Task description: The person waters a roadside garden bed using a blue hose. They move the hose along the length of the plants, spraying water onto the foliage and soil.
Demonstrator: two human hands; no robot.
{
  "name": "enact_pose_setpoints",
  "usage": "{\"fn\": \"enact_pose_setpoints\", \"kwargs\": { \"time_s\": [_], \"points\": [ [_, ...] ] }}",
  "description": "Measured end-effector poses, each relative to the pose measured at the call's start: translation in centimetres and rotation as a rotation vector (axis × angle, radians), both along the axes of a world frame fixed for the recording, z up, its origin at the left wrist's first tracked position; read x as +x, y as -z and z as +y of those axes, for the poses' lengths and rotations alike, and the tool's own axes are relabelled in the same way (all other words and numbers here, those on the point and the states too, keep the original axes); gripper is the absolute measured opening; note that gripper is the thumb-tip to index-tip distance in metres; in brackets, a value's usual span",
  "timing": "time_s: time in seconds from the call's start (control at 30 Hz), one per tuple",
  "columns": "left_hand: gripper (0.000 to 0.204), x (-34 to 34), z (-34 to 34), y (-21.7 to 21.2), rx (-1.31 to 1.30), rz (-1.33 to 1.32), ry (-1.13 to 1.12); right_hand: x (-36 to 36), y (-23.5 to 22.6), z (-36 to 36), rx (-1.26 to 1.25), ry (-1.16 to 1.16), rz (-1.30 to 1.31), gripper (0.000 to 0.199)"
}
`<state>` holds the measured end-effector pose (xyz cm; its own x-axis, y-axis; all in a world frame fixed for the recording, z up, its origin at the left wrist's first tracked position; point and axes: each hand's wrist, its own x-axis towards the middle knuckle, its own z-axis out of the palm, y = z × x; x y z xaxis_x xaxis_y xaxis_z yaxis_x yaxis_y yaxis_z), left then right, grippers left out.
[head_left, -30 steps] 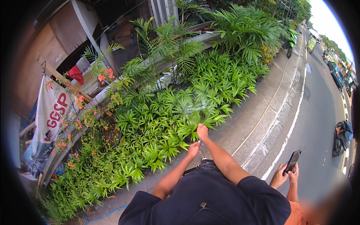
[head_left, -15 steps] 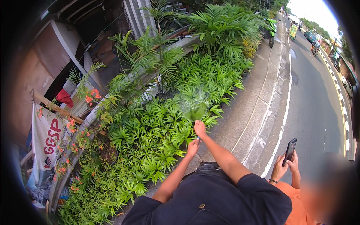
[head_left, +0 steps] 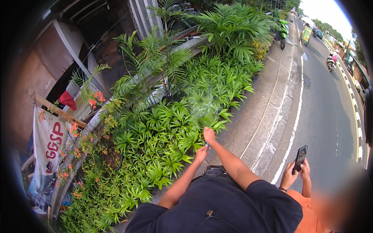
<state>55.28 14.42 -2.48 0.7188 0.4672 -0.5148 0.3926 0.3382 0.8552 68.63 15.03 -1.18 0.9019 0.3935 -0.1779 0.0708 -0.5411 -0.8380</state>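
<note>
With both fists we are squeezing a blue hose, our right hand sitting at one o'clock from our left hand, nearer the spraying water.

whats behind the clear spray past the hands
Behind the spray, just beyond the right hand, low green plants show through. They look blurred there, and their leaves cover whatever lies underneath, so that can't be seen.
</note>
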Motion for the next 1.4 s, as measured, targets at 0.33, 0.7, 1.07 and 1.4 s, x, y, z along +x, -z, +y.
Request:
{"fn": "enact_pose_setpoints", "kwargs": {
  "time_s": [0.33,0.7,1.07,1.4],
  "points": [
    [0.041,0.3,0.8,-0.4,0.054,-0.049,0.025,0.5,-0.2,1.0,0.085,0.055,-0.052,0.049],
    [0.043,2.2,3.3,-1.6,0.231,-0.215,0.079,5.2,-2.9,3.4,0.142,0.064,0.034,0.053],
    [0.05,-1.2,2.7,0.4,0.173,-0.003,0.172,2.4,2.8,2.3,0.174,-0.053,0.564,0.042],
    [0.054,-2.0,2.4,1.2,0.133,0.066,0.128,1.6,5.0,2.1,0.244,-0.108,0.626,0.043]
  ]
}}
